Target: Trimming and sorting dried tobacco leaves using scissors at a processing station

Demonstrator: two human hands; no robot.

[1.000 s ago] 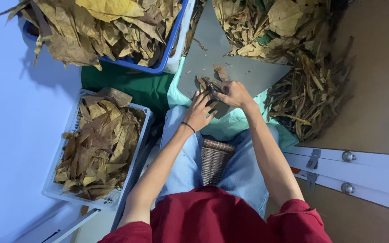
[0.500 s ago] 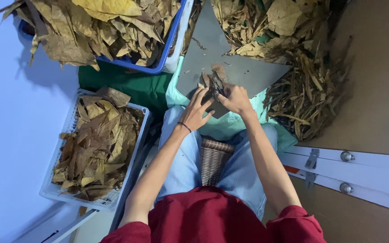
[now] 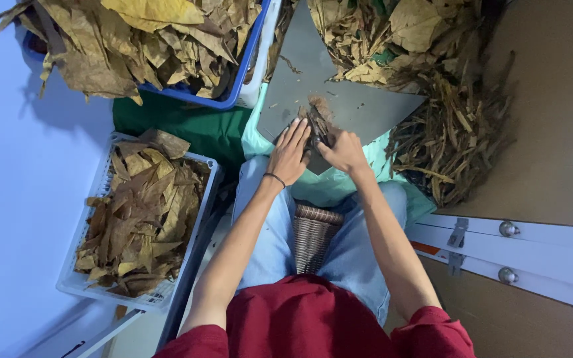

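Pinching a dark dried leaf between curled fingers, the right hand has its grip closed on the leaf just above the person's knees. The left hand lies flat beside it, fingers straight and together, its grip open, the fingertips pressing against the same leaf from the left; a thin dark band circles that wrist. Both hands work over a grey board that serves as the surface, laid on pale green cloth across the lap. A woven stool shows between the blue-jeaned legs. To the left stands a white crate of brown leaves, and farther up a blue basket heaped with larger ones. A pile of leaf stems lies to the right.
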